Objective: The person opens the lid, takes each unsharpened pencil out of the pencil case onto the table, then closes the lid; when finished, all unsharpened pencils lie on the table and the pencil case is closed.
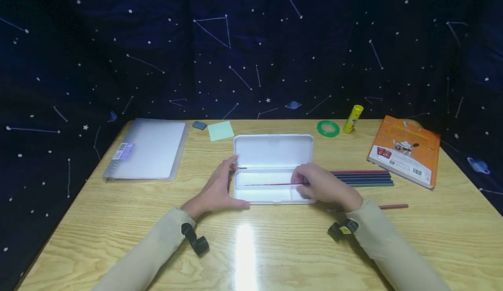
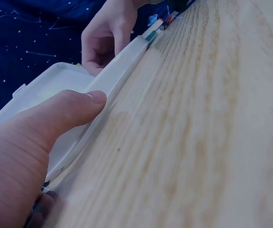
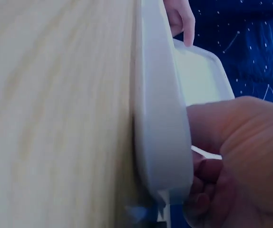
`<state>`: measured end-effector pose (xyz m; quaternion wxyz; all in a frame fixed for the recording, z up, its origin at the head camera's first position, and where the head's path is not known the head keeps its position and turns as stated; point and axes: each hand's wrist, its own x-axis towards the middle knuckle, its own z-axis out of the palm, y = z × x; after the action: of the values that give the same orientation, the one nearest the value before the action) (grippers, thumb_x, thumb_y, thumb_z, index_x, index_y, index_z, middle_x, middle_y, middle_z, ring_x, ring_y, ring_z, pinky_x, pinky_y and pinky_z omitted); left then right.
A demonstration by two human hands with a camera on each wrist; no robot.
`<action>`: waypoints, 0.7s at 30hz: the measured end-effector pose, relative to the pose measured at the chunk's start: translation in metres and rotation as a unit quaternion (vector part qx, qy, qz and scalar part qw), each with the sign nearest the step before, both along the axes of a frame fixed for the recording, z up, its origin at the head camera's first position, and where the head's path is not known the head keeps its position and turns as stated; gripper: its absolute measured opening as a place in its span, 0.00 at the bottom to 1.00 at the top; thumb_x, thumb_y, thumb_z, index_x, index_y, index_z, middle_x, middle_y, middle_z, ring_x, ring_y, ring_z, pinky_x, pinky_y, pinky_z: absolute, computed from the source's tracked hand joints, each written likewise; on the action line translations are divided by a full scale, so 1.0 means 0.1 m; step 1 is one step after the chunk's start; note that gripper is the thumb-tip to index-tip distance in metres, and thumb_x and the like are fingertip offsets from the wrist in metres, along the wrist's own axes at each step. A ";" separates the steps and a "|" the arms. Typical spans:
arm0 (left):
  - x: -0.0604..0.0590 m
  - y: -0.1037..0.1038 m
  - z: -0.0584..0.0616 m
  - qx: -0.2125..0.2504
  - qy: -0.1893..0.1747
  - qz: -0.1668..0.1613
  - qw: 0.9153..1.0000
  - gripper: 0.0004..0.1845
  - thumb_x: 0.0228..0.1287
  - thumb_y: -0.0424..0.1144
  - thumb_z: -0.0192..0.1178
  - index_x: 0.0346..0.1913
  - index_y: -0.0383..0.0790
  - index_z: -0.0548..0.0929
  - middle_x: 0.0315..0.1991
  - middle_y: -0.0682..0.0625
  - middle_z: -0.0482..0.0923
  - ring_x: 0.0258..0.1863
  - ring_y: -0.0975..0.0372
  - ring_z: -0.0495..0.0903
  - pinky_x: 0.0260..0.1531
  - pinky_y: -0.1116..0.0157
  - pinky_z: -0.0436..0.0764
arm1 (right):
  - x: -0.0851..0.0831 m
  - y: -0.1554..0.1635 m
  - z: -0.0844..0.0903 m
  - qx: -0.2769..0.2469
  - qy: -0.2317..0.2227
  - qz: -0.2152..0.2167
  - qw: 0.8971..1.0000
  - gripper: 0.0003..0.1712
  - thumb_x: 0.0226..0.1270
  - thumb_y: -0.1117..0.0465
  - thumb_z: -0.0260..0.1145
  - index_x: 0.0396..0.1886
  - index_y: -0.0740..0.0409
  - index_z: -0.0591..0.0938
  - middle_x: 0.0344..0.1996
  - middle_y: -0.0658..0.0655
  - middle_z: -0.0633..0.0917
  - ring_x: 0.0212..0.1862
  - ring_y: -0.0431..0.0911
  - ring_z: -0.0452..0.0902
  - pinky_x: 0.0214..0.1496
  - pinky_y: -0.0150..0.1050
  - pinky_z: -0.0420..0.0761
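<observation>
A white pencil case (image 1: 273,142) lies with its lid raised in the middle of the table. My left hand (image 1: 217,190) grips its left end, the thumb along the front edge and the fingers at the side; in the left wrist view the thumb (image 2: 70,110) presses on the rim. At the case's right end, my right hand (image 1: 320,183) reaches inside with bent fingers and pinches the end of a thin red pencil (image 1: 271,184), which lies lengthwise over the case. In the right wrist view my fingertips are partly hidden behind the case wall (image 3: 162,109).
Several coloured pencils (image 1: 365,178) lie right of the case, with another red pencil (image 1: 394,206) nearer me. Around stand an orange book (image 1: 408,145), glue stick (image 1: 353,119), green tape roll (image 1: 328,128), sticky notes (image 1: 221,131), blue eraser (image 1: 199,125) and ring notebook (image 1: 149,151).
</observation>
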<state>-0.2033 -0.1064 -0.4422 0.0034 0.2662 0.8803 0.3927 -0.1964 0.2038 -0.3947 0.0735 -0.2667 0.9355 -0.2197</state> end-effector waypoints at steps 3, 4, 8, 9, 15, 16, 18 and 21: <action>0.00 0.00 0.00 0.001 0.001 -0.001 1.000 0.71 0.27 0.59 0.80 0.75 0.46 0.48 0.57 0.50 0.66 0.51 0.59 0.69 0.55 0.58 0.71 | -0.04 0.05 -0.01 -0.036 -0.030 0.008 0.999 0.05 0.60 0.66 0.69 0.34 0.54 0.81 0.27 0.47 0.77 0.33 0.42 0.69 0.37 0.34 0.73; 0.00 0.00 0.00 0.001 0.002 -0.001 1.000 0.71 0.27 0.59 0.80 0.75 0.46 0.48 0.57 0.50 0.66 0.51 0.59 0.68 0.55 0.58 0.71 | -0.05 0.07 -0.01 -0.046 -0.038 0.011 0.998 0.05 0.60 0.66 0.68 0.34 0.54 0.82 0.26 0.47 0.76 0.33 0.42 0.69 0.37 0.34 0.72; -0.01 -0.01 -0.01 0.000 0.004 -0.002 1.000 0.71 0.27 0.59 0.80 0.75 0.45 0.48 0.57 0.51 0.66 0.51 0.58 0.68 0.54 0.57 0.70 | -0.07 0.12 0.01 -0.068 -0.064 0.008 0.996 0.03 0.63 0.64 0.67 0.36 0.53 0.82 0.27 0.46 0.77 0.33 0.42 0.70 0.37 0.32 0.72; -0.01 -0.01 -0.01 0.000 0.004 -0.002 1.000 0.71 0.27 0.59 0.80 0.76 0.45 0.48 0.57 0.51 0.66 0.51 0.59 0.68 0.54 0.57 0.70 | -0.07 0.13 0.02 -0.069 -0.067 0.005 0.995 0.03 0.63 0.63 0.67 0.36 0.53 0.83 0.27 0.46 0.78 0.34 0.42 0.70 0.37 0.32 0.72; 0.00 0.00 0.00 -0.004 0.003 -0.001 1.000 0.70 0.28 0.60 0.79 0.75 0.46 0.48 0.56 0.51 0.66 0.51 0.59 0.68 0.55 0.57 0.70 | -0.05 0.32 0.14 -0.086 -0.031 -0.016 0.996 0.05 0.65 0.62 0.66 0.40 0.53 0.85 0.31 0.47 0.81 0.34 0.43 0.70 0.35 0.31 0.71; 0.00 0.00 -0.01 -0.005 0.003 -0.001 1.000 0.70 0.28 0.60 0.79 0.75 0.46 0.48 0.56 0.51 0.66 0.51 0.59 0.68 0.55 0.57 0.70 | -0.04 0.38 0.16 -0.090 -0.021 -0.023 0.995 0.06 0.65 0.62 0.66 0.40 0.53 0.86 0.31 0.47 0.81 0.33 0.43 0.70 0.33 0.31 0.71; 0.00 0.00 0.00 -0.007 0.003 0.000 1.000 0.70 0.28 0.60 0.79 0.75 0.46 0.48 0.57 0.51 0.66 0.51 0.59 0.68 0.55 0.57 0.70 | -0.01 0.54 0.18 -0.095 -0.006 -0.042 0.995 0.06 0.65 0.62 0.66 0.40 0.53 0.86 0.31 0.47 0.81 0.32 0.42 0.70 0.32 0.31 0.70; 0.00 -0.01 0.00 -0.009 0.001 0.001 1.000 0.70 0.28 0.60 0.79 0.76 0.46 0.48 0.57 0.51 0.66 0.51 0.59 0.68 0.55 0.57 0.70 | 0.09 0.83 0.18 -0.096 0.009 -0.075 0.992 0.06 0.66 0.62 0.65 0.40 0.51 0.86 0.30 0.47 0.80 0.32 0.39 0.69 0.32 0.31 0.70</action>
<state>-0.2029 -0.1069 -0.4420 0.0048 0.2659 0.8840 0.3846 -0.1877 0.2869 -0.3766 0.0224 -0.2033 0.9282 -0.3109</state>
